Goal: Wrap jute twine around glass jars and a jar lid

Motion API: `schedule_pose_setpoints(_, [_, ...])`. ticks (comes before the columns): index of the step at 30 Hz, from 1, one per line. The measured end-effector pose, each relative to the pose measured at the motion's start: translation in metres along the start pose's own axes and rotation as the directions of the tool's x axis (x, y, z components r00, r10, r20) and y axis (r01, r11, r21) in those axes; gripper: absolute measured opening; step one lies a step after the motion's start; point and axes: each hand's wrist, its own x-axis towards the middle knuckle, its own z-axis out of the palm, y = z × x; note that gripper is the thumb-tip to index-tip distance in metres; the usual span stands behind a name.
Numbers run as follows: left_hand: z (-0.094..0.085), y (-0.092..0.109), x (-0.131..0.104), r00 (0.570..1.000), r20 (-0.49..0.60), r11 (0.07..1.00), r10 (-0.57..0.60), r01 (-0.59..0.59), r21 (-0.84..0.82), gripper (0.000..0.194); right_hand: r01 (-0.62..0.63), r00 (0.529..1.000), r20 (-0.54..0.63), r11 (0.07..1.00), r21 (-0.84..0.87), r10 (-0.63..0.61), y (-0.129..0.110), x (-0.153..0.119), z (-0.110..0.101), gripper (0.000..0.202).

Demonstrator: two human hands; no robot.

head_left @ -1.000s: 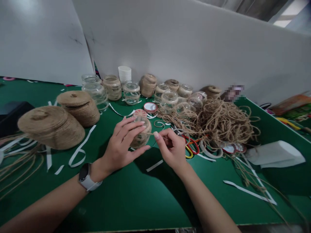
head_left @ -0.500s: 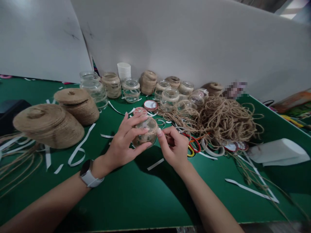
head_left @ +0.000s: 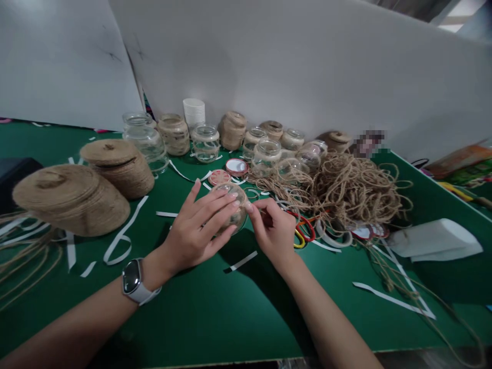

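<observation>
A small clear glass jar (head_left: pixel 239 219) lies tilted above the green table, with a brownish band round it. My left hand (head_left: pixel 200 223), wearing a pale-strapped watch, rests over the jar with its fingers bent round the near left side. At the jar's right edge, my right hand (head_left: pixel 271 225) has thumb and forefinger pinched together. Whatever sits in that pinch is too small or too hidden to make out. Behind the jar lie a red-patterned lid (head_left: pixel 219 177) and a white lid with a red rim (head_left: pixel 237 166).
Loose jute twine (head_left: pixel 353 189) is heaped right of several glass jars (head_left: pixel 267 154). Scissors (head_left: pixel 305 230) and a tape roll (head_left: pixel 334 237) lie beside my right hand. Two twine-wrapped lidded pots (head_left: pixel 73 200) stand left. White strips (head_left: pixel 125 236) are scattered about. A white cup (head_left: pixel 438 238) lies right.
My left hand has rolled over the jar, its fingers now further across the top and its watch face turned more upward. My right hand keeps its pinch at the jar's edge.
</observation>
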Motion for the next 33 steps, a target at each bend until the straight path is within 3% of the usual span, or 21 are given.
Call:
schedule_pose_setpoints(9, [0.002, -0.004, 0.000, 1.000, 0.010, 0.989, -0.027, 0.028, -0.144, 0.041, 0.098, 0.995, -0.017, 0.994, -0.046, -0.099, -0.004, 0.002, -0.001, 0.019])
schedule_pose_setpoints(13, [0.004, -0.008, -0.006, 0.998, 0.005, 0.983, -0.065, 0.065, -0.173, 0.042, 0.127, 0.991, 0.037, 0.992, 0.008, -0.127, -0.005, 0.001, -0.005, 0.019])
schedule_pose_setpoints(19, [0.003, -0.011, -0.012, 0.993, -0.096, 0.994, -0.068, 0.059, -0.092, 0.063, 0.123, 0.988, 0.081, 0.990, 0.076, -0.129, -0.007, -0.003, -0.008, 0.017])
schedule_pose_setpoints(25, [0.000, -0.011, -0.010, 0.999, -0.007, 0.999, -0.046, 0.046, -0.016, 0.048, 0.137, 0.987, 0.076, 0.988, 0.073, -0.142, -0.009, -0.004, -0.004, 0.013])
schedule_pose_setpoints(33, [-0.003, -0.011, -0.003, 0.998, -0.034, 0.998, -0.062, 0.061, -0.014, 0.046, 0.097, 0.995, 0.025, 0.995, 0.006, -0.097, -0.007, -0.002, 0.000, 0.013])
